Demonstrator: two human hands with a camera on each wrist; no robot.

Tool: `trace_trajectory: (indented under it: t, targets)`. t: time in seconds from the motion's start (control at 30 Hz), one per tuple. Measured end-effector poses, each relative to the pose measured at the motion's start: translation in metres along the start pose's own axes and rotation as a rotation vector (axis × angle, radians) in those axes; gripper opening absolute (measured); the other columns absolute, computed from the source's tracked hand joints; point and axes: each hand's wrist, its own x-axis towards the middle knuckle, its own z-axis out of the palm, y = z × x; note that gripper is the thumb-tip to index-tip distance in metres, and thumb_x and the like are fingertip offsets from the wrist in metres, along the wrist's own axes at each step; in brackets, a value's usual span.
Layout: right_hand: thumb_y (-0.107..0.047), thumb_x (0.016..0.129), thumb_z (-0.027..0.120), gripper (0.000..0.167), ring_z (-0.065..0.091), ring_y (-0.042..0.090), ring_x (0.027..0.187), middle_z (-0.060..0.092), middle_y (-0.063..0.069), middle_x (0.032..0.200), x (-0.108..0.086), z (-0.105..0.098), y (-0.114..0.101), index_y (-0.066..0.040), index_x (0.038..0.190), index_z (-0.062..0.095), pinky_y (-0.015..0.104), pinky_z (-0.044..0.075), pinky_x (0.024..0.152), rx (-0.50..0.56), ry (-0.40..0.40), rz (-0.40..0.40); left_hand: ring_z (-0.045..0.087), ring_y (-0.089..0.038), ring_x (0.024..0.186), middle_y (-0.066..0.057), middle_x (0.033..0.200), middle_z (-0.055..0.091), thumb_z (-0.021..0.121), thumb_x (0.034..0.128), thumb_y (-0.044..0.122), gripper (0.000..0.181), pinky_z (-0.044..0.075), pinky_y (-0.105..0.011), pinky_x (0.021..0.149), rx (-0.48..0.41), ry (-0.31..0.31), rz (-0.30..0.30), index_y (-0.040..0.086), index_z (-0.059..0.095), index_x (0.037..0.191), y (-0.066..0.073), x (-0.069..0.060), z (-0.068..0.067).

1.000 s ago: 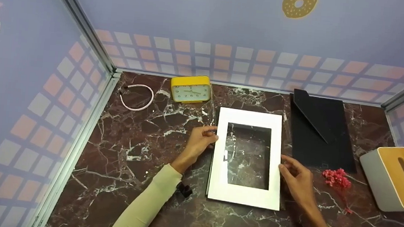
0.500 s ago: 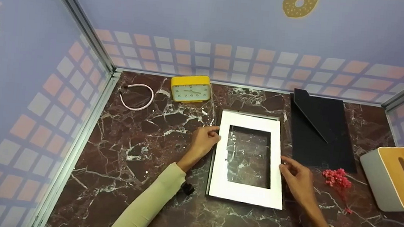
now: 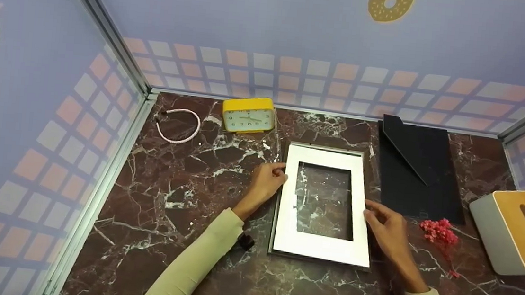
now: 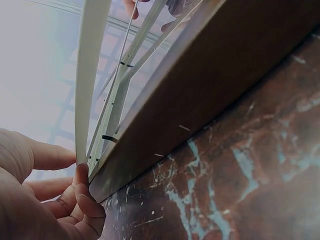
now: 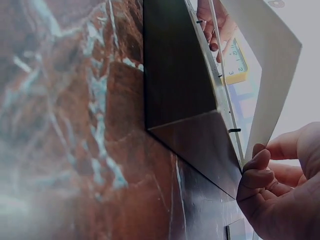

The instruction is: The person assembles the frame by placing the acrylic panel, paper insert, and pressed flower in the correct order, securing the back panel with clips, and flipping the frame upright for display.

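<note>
A white picture mat (image 3: 322,249) with a rectangular window is held over a picture frame (image 4: 165,115) lying on the marble tabletop. My left hand (image 3: 265,183) pinches the mat's left edge between thumb and fingers. On the opposite side, my right hand (image 3: 389,229) pinches the right edge. Both wrist views show the mat tilted and partly apart from the frame, with fingertips close to the frame's rim. Small black tabs stick out along the frame's dark sides. Through the mat's window the marble shows, with glossy reflections in the wrist views.
A black frame backing board (image 3: 430,181) with its easel leg lies at the back right. Pink dried flowers (image 3: 440,231) and a wood-topped tissue box (image 3: 497,234) are to the right. A yellow alarm clock (image 3: 247,117) and a white headband (image 3: 177,142) stand at the back left.
The mat has come down closer to the frame and shifted slightly rightward, uncovering the frame's far edge. My left hand moved a little right with it; the right hand stays nearly in place.
</note>
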Motion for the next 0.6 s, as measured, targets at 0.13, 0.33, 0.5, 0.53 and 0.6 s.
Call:
trace_trajectory:
  t: [0.13, 0.33, 0.5, 0.53, 0.6]
  targets:
    - [0.001, 0.102, 0.075, 0.026, 0.053, 0.006, 0.064, 0.072, 0.007, 0.082, 0.004, -0.0005, 0.0011, 0.004, 0.127, 0.08, 0.018, 0.041, 0.057, -0.024, -0.002, 0.008, 0.051, -0.005, 0.066, -0.008, 0.086, 0.077, 0.072, 0.0946, -0.002, 0.034, 0.048, -0.025, 0.071, 0.018, -0.014, 0.002, -0.009, 0.078, 0.127, 0.0021, 0.0019, -0.0002]
    - [0.001, 0.102, 0.074, 0.025, 0.05, 0.006, 0.063, 0.07, 0.009, 0.081, 0.0078, -0.0017, 0.0022, 0.005, 0.126, 0.08, 0.016, 0.039, 0.055, -0.011, 0.0, -0.009, 0.054, -0.007, 0.07, -0.009, 0.088, 0.077, 0.074, 0.0961, -0.001, 0.033, 0.052, -0.029, 0.075, 0.054, -0.022, 0.011, -0.008, 0.078, 0.128, 0.0025, 0.0051, 0.0022]
    - [0.001, 0.101, 0.075, 0.025, 0.05, 0.005, 0.062, 0.07, 0.006, 0.081, 0.0097, -0.0012, 0.0029, 0.003, 0.125, 0.081, 0.017, 0.038, 0.056, -0.024, 0.007, -0.015, 0.058, -0.013, 0.076, -0.01, 0.087, 0.074, 0.077, 0.0954, -0.001, 0.032, 0.055, -0.035, 0.078, 0.113, 0.001, 0.043, -0.006, 0.079, 0.127, 0.0007, 0.0067, 0.0047]
    - [0.001, 0.101, 0.075, 0.025, 0.05, 0.006, 0.063, 0.07, 0.007, 0.081, 0.0102, -0.0011, 0.003, 0.003, 0.125, 0.081, 0.017, 0.038, 0.056, -0.028, 0.009, -0.014, 0.059, -0.016, 0.078, -0.01, 0.087, 0.074, 0.077, 0.0953, -0.001, 0.032, 0.055, -0.037, 0.08, 0.125, 0.005, 0.051, -0.006, 0.079, 0.126, 0.0005, 0.0068, 0.0052]
    - [0.0, 0.101, 0.075, 0.025, 0.051, 0.005, 0.064, 0.07, 0.007, 0.081, 0.0109, -0.0006, 0.0034, 0.003, 0.125, 0.081, 0.016, 0.039, 0.057, -0.031, 0.014, -0.015, 0.062, -0.022, 0.082, -0.012, 0.088, 0.072, 0.077, 0.0952, -0.002, 0.031, 0.056, -0.042, 0.083, 0.144, 0.013, 0.078, -0.007, 0.079, 0.126, -0.0001, 0.0072, 0.0063]
